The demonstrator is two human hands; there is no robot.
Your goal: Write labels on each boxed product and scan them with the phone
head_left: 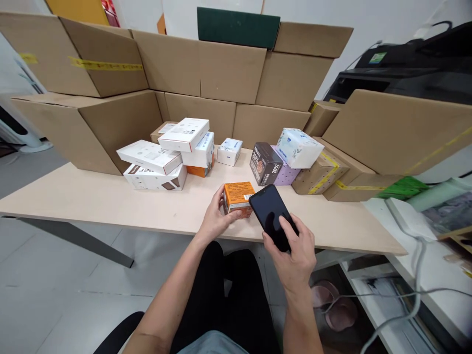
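An orange box (239,192) with dark print and a white label sits near the front edge of the table. My left hand (218,214) grips its left side, thumb across the front and fingers behind. In my right hand (297,246) is a black smartphone (270,209), tilted, its screen dark and facing up towards me. My right thumb is at the phone's left edge and a finger lies over the screen. The phone's upper left corner overlaps the right edge of the orange box in view; whether they touch I cannot tell.
White boxes (155,178) are stacked at the left of the table (92,196). A small tissue pack (229,151) stands mid-back. To the right are a dark brown box (263,164), a purple pack (286,172) and another tissue pack (298,147). Large cardboard boxes (232,71) wall the back.
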